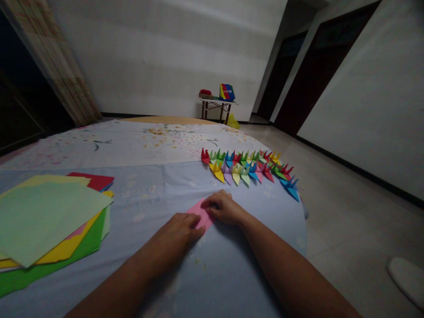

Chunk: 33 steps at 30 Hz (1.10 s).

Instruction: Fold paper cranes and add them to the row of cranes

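A folded pink paper [201,213] lies on the pale blue cloth [218,274] in front of me. My left hand [180,232] rests on its near end, fingers curled down and pressing it flat. My right hand [223,206] presses its far end, fingers bunched on the fold. Beyond them, several folded paper cranes [248,170] in red, green, blue, yellow and purple stand in rows.
A stack of coloured paper sheets [49,221], green on top, lies at the left. The cloth's edge drops to a tiled floor [347,221] on the right. A small table [217,108] with a colourful box stands against the far wall.
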Available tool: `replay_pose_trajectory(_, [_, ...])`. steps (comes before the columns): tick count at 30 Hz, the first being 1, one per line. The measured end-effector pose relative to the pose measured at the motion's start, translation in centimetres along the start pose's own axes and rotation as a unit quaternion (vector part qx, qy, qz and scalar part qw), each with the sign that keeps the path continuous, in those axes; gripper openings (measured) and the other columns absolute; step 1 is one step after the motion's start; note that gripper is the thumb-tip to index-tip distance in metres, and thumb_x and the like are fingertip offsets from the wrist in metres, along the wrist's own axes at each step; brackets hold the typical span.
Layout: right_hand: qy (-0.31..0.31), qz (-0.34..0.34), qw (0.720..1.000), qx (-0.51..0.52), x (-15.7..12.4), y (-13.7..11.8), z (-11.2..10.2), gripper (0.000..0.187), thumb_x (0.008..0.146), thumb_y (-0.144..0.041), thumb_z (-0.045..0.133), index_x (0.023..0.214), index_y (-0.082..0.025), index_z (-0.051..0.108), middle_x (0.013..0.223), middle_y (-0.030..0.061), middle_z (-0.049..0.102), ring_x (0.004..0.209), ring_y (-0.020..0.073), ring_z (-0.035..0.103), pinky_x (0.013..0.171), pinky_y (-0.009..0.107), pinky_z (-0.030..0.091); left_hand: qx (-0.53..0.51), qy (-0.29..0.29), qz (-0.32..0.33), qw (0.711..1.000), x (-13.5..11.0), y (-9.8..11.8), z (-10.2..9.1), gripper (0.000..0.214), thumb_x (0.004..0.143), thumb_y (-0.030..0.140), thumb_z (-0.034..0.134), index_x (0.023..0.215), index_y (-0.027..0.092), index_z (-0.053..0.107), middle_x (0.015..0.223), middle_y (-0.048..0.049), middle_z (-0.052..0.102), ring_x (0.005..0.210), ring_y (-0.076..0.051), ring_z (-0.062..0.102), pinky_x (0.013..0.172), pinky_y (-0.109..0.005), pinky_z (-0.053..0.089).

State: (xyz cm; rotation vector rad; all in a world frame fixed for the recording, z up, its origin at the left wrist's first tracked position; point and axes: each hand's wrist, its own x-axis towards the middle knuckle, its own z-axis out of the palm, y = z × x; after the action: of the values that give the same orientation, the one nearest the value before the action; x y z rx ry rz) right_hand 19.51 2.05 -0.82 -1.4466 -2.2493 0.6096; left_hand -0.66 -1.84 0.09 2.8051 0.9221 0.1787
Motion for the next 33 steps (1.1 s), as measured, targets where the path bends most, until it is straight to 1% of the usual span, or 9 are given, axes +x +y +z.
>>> replay_pose_trajectory(5, [-0.002,0.021,1.0,-0.003,0.0,0.1,0.0,0.027,0.073,-0.021,0.058,0.097,-0.029,0.066,0.088,-0.0006,0.066,0.094,0.0203,0.048,0.081,0.034,0.029,0.036,0.001,0.008,0.999,0.1,0.2,-0.2,0.028,0.083,0.02,0.049,0.108,0.026,0.058,0.106,-0.0065,0.057,0.089,-0.021,0.052,0.078,-0.036,0.04])
replay_pose_trajectory(10, [-0.003,0.049,0.999,-0.005,0.1,0.3,-0.5,0.025,0.074,-0.022,0.058,0.097,-0.029,0.066,0.091,0.0005,0.065,0.095,0.0213,0.046,0.081,0.035,0.03,0.05,0.01,0.029,0.998,0.1,0.3,-0.5,0.031,0.081,0.015,0.05,0.108,0.027,0.058,0.11,-0.0071,0.058,0.091,-0.022,0.055,0.082,-0.038,0.039])
replay_pose_trajectory(13, [-0.002,0.068,0.998,-0.019,0.2,0.5,-0.7,0.024,0.075,-0.022,0.057,0.096,-0.029,0.066,0.091,0.0014,0.065,0.095,0.0218,0.046,0.081,0.036,0.03,0.047,0.007,0.037,0.998,0.1,0.4,-0.8,0.029,0.081,0.016,0.05,0.106,0.026,0.059,0.114,-0.0076,0.057,0.094,-0.022,0.056,0.083,-0.038,0.039])
replay_pose_trajectory(17, [-0.001,0.059,0.998,-0.022,0.3,0.9,-0.8,0.024,0.076,-0.023,0.057,0.097,-0.028,0.066,0.09,0.0017,0.064,0.095,0.0221,0.046,0.082,0.037,0.03,0.035,-0.006,0.037,0.999,0.0,0.5,-1.1,0.028,0.08,0.017,0.05,0.104,0.026,0.061,0.112,-0.0073,0.058,0.093,-0.022,0.055,0.081,-0.037,0.04])
replay_pose_trajectory(20, [0.009,0.058,0.998,0.011,0.2,1.2,-0.8,0.024,0.079,-0.027,0.054,0.101,-0.025,0.064,0.088,0.0024,0.063,0.093,0.0205,0.048,0.082,0.035,0.032,0.036,-0.004,0.023,0.999,0.1,0.6,-1.1,0.028,0.08,0.016,0.05,0.103,0.026,0.062,0.108,-0.0074,0.059,0.091,-0.022,0.055,0.079,-0.037,0.04])
replay_pose_trajectory(23, [0.028,0.063,0.997,0.038,0.1,1.2,-0.7,0.034,0.08,-0.04,0.055,0.109,-0.023,0.06,0.092,0.0035,0.062,0.093,0.02,0.047,0.081,0.034,0.032,0.033,-0.008,0.02,0.999,0.1,0.6,-1.1,0.026,0.08,0.018,0.052,0.101,0.027,0.063,0.104,-0.0063,0.059,0.088,-0.022,0.055,0.077,-0.037,0.04])
replay_pose_trajectory(26, [0.028,0.058,0.998,-0.003,0.0,0.9,-0.3,0.046,0.07,-0.049,0.064,0.11,-0.026,0.058,0.098,0.004,0.059,0.098,0.0222,0.043,0.082,0.036,0.03,0.025,-0.009,0.023,0.999,0.2,0.6,-1.2,0.024,0.08,0.019,0.052,0.1,0.027,0.063,0.103,-0.0057,0.059,0.088,-0.022,0.054,0.078,-0.037,0.04])
replay_pose_trajectory(27, [0.025,0.059,0.998,-0.02,0.1,0.9,-0.2,0.047,0.068,-0.048,0.066,0.109,-0.027,0.058,0.099,0.004,0.058,0.099,0.0224,0.042,0.082,0.037,0.029,0.024,-0.007,0.021,0.999,0.2,0.7,-1.2,0.025,0.08,0.019,0.052,0.101,0.027,0.063,0.103,-0.0057,0.059,0.088,-0.021,0.054,0.078,-0.037,0.04])
replay_pose_trajectory(33, [0.026,0.072,0.996,-0.055,0.6,1.2,0.2,0.032,0.074,-0.038,0.064,0.104,-0.027,0.06,0.096,0.0035,0.058,0.095,0.0209,0.042,0.079,0.034,0.027,0.001,-0.002,0.021,1.0,0.0,0.4,-1.2,0.025,0.083,0.021,0.047,0.1,0.03,0.063,0.107,-0.0048,0.059,0.086,-0.021,0.055,0.076,-0.035,0.04])
